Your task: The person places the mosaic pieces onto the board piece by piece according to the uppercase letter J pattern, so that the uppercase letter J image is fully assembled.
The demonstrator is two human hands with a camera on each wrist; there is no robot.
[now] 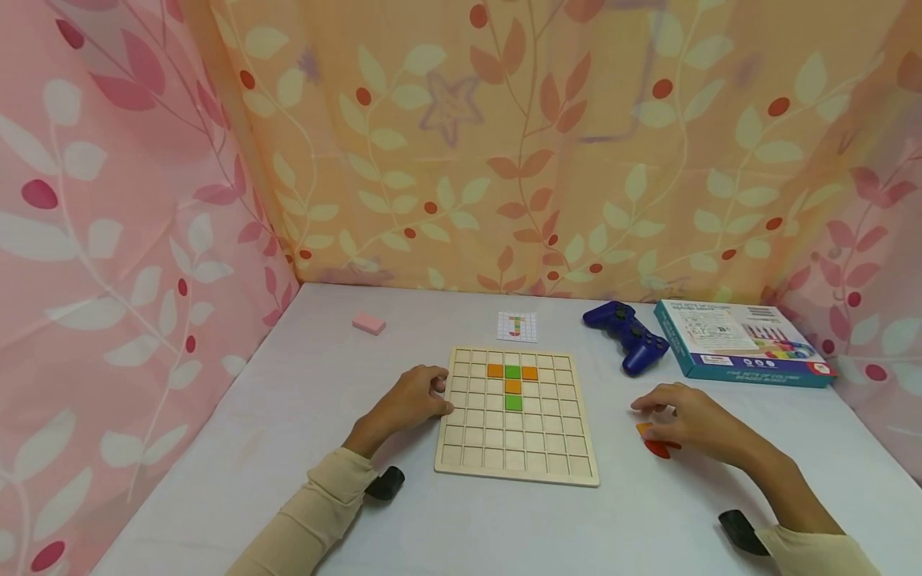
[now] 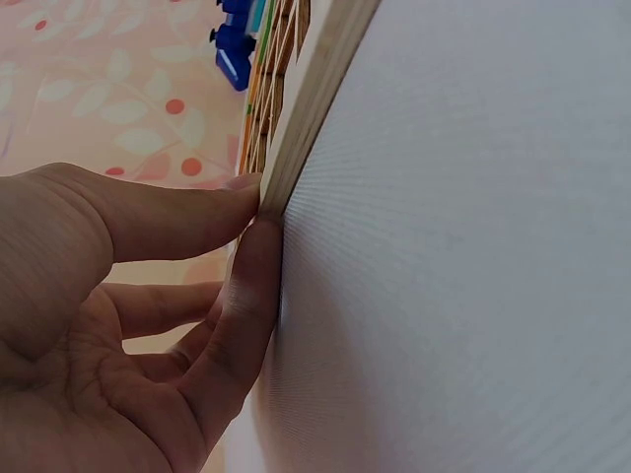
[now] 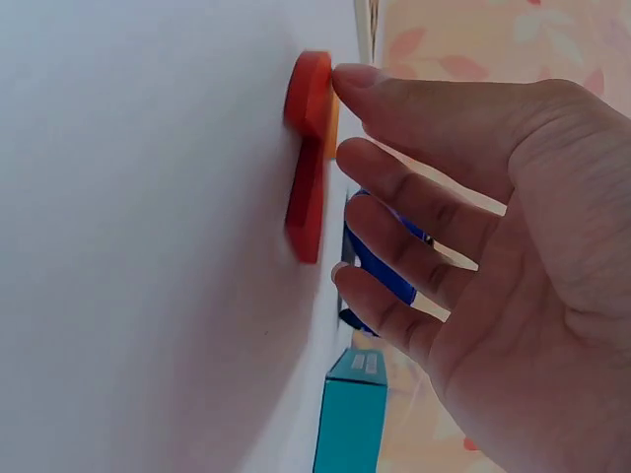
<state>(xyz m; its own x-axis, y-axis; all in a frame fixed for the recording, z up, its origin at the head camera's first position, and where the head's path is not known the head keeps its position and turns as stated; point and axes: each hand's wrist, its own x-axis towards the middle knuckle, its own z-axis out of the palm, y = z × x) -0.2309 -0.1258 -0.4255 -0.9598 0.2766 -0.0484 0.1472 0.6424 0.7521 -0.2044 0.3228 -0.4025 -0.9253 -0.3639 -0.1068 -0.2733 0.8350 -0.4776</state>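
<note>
A square wooden grid board lies on the table, with orange tiles and green tiles set in its cells in a T shape. My left hand is at the board's left side; in the left wrist view its thumb and a finger pinch the board's edge. To the right, my right hand hovers low over red pieces and an orange piece. Its fingers are loosely bent, and the thumb tip reaches a rounded red piece; contact is unclear.
A small pattern card lies behind the board. Farther right are a blue game controller and a teal-edged box. At the back left sits a pink block. Patterned cloth hangs along the back and sides.
</note>
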